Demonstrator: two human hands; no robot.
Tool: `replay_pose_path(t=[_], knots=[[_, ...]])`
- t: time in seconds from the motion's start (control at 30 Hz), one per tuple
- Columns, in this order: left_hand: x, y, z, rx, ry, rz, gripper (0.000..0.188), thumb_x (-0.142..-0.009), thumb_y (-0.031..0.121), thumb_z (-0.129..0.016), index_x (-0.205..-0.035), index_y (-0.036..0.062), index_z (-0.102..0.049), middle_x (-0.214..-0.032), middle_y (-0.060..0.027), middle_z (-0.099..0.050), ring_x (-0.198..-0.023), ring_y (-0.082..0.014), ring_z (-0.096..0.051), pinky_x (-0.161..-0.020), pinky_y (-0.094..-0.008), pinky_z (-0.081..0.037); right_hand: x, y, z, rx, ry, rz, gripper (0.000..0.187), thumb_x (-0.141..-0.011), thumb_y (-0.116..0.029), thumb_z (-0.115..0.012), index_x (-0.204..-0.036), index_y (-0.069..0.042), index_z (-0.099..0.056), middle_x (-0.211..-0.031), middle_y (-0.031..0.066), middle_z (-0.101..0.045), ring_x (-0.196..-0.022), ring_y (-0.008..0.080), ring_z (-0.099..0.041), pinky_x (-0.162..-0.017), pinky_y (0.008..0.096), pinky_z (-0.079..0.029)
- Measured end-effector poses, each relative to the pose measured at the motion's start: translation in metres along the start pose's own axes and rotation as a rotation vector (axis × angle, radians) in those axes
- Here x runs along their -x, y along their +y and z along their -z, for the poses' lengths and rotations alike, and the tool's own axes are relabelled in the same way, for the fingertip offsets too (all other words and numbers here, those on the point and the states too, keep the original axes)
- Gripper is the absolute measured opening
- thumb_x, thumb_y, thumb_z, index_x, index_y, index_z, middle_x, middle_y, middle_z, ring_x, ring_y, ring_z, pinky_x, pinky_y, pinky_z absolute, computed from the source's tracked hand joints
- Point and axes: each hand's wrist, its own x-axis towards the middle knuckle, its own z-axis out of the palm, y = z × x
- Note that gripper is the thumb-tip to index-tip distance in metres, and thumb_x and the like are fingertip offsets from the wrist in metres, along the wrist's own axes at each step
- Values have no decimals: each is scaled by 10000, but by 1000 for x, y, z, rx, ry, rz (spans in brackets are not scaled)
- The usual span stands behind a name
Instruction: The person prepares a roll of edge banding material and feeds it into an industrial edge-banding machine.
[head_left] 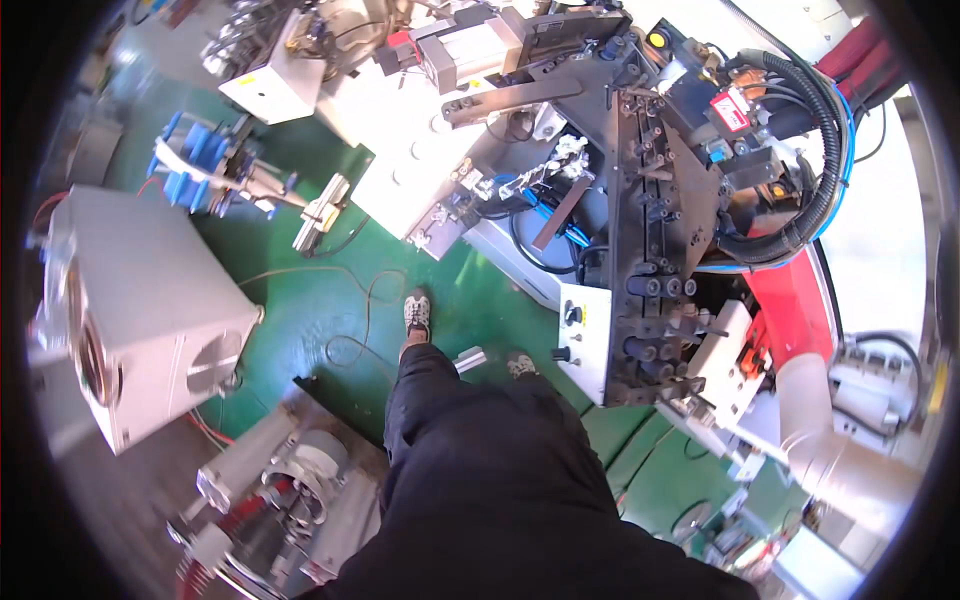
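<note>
Neither of my hands shows; only my dark clothing [490, 480], legs and shoes [417, 312] fill the lower middle. Just right of my legs stands a machine with a long black metal plate [637, 230] carrying rows of bolts and cylindrical fittings. A white control box [585, 335] with black knobs is fixed at its near end. Thick black corrugated hose [832, 150] arches over the machine's right side, with a blue line along it. Loose blue and black cables lie in the recess left of the plate, beside a flat brown bar [563, 213].
Green floor [300, 300] carries a loose thin cable [345, 272]. To the left is a grey wheeled cabinet [165, 310]. A blue-and-metal device [200, 165] stands beyond it. Lower left are metal cylinders [310, 470]; a silvery duct [830, 440] runs at the right.
</note>
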Motion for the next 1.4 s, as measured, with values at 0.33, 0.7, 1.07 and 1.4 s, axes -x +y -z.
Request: replay_pose_path(t=[0.33, 0.7, 1.07, 1.4], knots=[[-98, 78, 261, -251, -57, -40, 207, -941, 212, -610, -916, 61, -750, -874, -157, -719, -805, -322, -686, -728, -462, -543, 153, -158, -168, -137, -50, -194, 291, -970, -304, -621, -974, -82, -809, -1022, 186, -796, -948, 358, -761, -837, 505, -603], [-202, 275, 319, -651, -66, -249, 268, -988, 251, -552, -924, 78, -747, -901, -200, -730, -855, -385, -710, -758, -502, -554, 179, -252, -305, -340, -116, -205, 288, -941, -313, -639, -952, -96, -829, -1023, 181, -800, -987, 371, -770, -850, 515, -612], [-213, 617, 284, -1395, 26, -1225, 314, -1034, 264, -511, -909, 96, -746, -912, -214, -738, -851, -439, -715, -778, -549, -565, 86, -289, -339, 141, 237, -156, 360, -975, -303, -618, -1173, -74, -814, -1210, 180, -782, -1124, 383, -746, -973, 500, -601], [-119, 868, 159, -1386, 649, -2281, 602, -1097, 365, -507, -1599, 37, -458, -1637, -222, -468, -1521, -457, -401, -1251, -569, -316, 179, -444, -161, -296, 864, -477, 113, -866, -107, -613, -774, -128, -675, -806, 66, -673, -949, 302, -680, -1134, 510, -384]])
